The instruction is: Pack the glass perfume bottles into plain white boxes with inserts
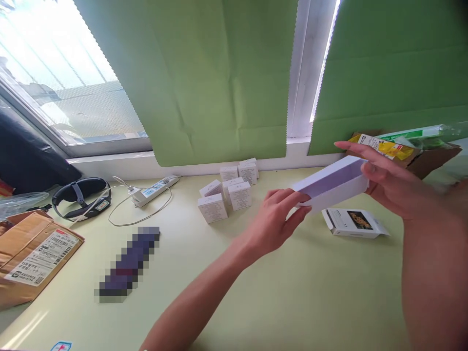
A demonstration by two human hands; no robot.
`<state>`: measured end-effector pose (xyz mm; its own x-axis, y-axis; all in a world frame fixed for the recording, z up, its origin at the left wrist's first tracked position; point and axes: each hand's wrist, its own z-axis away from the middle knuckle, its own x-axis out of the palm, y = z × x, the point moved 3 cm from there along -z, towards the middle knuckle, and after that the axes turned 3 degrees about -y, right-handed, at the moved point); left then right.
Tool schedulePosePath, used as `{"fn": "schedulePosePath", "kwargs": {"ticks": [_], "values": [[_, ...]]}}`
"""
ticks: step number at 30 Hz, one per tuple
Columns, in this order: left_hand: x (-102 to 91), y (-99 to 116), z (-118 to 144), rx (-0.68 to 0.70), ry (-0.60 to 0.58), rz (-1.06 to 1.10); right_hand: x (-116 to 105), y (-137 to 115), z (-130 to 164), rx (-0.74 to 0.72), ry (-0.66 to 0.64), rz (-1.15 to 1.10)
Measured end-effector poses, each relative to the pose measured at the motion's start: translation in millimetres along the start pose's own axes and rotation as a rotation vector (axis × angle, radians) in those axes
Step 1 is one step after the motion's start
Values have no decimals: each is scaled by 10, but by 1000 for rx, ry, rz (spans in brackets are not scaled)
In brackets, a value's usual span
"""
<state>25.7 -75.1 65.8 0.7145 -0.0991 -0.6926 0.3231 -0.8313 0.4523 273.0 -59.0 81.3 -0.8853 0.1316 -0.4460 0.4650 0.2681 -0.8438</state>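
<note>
From the head camera, both hands hold a long white box (331,184) above the pale green table (256,292). The left hand (280,222) pinches its near end; the right hand (383,187) wraps the far end. A flat carton (353,223) lies just below, small white boxes (230,192) farther left.

A pale yellow-green table (278,302) runs up to a white sill (146,163) beneath a window (54,78). Bright daylight comes through the bare glass at the left. Green paper sheets (204,78) cover the rest of the panes, parted by a white frame post (305,68) with light showing at its edge.
</note>
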Motion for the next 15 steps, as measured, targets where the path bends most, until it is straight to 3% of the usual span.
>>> {"fn": "schedulePosePath", "kwargs": {"ticks": [2, 5, 9, 12, 15], "values": [[58, -34, -20, -13, -8, -9, -2, 41, 16, -18, -210, -160], [58, -77, -69, -48, -9, 17, -21, 75, 46, -17, -292, -162], [-8, -117, -87, -111, -131, 45, -76, 141, 52, 57, -179, -18], [-72, -265, -35, -200, -250, 5, -202, 283, 32, 145, -85, 76], [-48, -533, 40, -285, -413, -67, -411, 515, 6, 274, 141, 123]]}}
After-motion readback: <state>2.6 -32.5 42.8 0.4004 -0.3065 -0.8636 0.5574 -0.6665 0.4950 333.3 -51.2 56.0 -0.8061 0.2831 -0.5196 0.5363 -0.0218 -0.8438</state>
